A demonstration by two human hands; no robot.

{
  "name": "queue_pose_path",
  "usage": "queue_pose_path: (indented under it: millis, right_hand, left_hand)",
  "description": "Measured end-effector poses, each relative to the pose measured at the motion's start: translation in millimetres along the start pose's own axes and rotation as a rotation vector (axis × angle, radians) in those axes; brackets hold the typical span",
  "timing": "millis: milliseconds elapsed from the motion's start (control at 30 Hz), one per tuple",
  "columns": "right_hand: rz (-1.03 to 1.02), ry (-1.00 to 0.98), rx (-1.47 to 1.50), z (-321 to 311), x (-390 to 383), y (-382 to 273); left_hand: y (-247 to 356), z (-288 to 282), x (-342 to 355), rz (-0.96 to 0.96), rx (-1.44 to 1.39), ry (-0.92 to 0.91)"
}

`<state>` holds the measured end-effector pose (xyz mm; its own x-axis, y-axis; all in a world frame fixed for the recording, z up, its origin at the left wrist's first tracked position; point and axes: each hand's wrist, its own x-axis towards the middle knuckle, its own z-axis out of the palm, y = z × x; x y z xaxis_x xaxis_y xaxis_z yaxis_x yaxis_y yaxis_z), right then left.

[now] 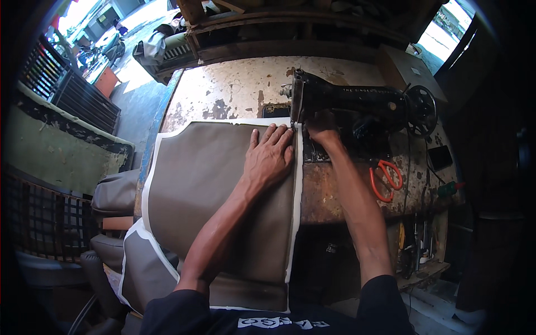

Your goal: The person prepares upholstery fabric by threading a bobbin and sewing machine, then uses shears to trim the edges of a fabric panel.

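Note:
A large brown upholstery panel (218,162) with a white backing edge lies across the worn table, its right edge running up to a black sewing machine (352,97). My left hand (269,151) rests flat on the panel, close to that edge, its fingers stretched out toward the machine's needle end. At the machine's bed, just right of the needle area, is my right hand (321,125). Shadow and the machine's arm hide its fingers, so I cannot see whether they grip anything. The machine's handwheel (421,110) is at the far right.
Red-handled scissors (385,180) lie right of my right forearm. A green-handled tool (448,188) lies at the table's right edge, with more tools below. Another brown panel (146,268) hangs at lower left, near stuffed brown pieces (116,192). A wooden shelf (290,33) stands behind the table.

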<state>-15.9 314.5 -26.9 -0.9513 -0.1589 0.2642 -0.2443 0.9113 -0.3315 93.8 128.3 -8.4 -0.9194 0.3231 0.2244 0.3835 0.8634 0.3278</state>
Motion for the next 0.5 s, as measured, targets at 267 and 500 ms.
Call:
queue_pose_path:
  millis: [267, 500]
  right_hand:
    - [-0.538, 0.403, -0.066, 63.5, 55.1, 64.1]
    - [-0.610, 0.518, -0.121, 114.0, 87.2, 91.7]
  left_hand:
    - [9.6, -0.4, -9.9, -0.121, 0.017, -0.028]
    - [7.3, -1.3, -0.6, -0.034, -0.007, -0.011]
